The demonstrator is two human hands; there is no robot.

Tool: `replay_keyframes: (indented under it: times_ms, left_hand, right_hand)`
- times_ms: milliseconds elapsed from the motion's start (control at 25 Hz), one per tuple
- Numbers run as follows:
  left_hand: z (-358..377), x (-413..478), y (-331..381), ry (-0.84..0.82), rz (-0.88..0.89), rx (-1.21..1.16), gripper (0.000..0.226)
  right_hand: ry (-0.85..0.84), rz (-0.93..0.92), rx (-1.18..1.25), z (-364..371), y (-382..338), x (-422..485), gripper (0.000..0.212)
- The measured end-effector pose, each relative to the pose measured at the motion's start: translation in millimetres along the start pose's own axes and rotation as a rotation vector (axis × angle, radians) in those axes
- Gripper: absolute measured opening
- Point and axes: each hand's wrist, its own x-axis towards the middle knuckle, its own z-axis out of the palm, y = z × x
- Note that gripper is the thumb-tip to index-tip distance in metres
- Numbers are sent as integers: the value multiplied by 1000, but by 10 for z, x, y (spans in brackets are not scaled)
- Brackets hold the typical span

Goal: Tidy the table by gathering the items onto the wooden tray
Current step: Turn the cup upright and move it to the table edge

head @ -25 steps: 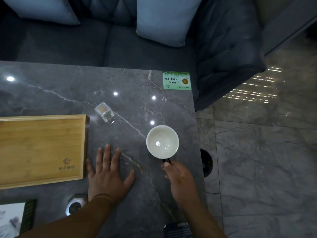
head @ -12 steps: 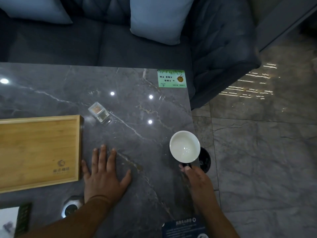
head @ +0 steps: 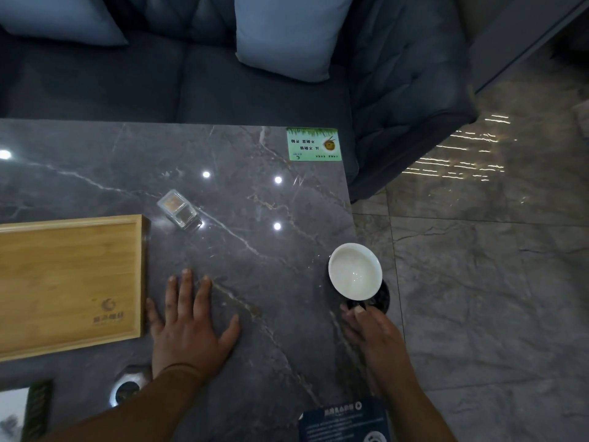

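Observation:
A white-lined cup (head: 355, 271) with a dark outside hangs at the table's right edge, partly over the floor. My right hand (head: 373, 333) pinches its dark handle from the near side. My left hand (head: 188, 327) lies flat on the grey marble table (head: 242, 202), fingers spread, just right of the wooden tray (head: 63, 282). The tray holds nothing. A small clear glass jar (head: 179, 209) lies on its side just beyond the tray's far right corner.
A green card (head: 314, 144) lies at the table's far right corner. A round metal fitting (head: 126, 389) sits near my left wrist, a booklet (head: 19, 413) at the near left, a dark blue leaflet (head: 344, 421) at the near edge. A dark sofa with cushions (head: 287, 33) runs behind the table.
My right hand has carried the cup from the middle of the table to the right edge, partly past it. My left hand has stayed flat on the table.

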Motion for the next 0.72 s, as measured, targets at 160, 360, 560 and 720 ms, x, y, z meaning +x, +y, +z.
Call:
replay_keyframes:
  times_ms: [160, 360, 560, 720]
  left_hand:
    - [-8, -3, 13, -16, -2, -1, 96]
    - [1, -1, 6, -6, 3, 1, 97]
    - [-6, 3, 6, -12, 8, 4, 95]
    - [-7, -7, 15, -5, 11, -5, 96]
  right_hand:
    - [-11, -13, -60, -49, -11, -2, 23]
    - [-8, -27, -85, -44, 69, 21, 24]
    - [-36, 14, -44, -71, 59, 37, 17]
    - [-45, 12, -58, -55, 37, 48, 19]
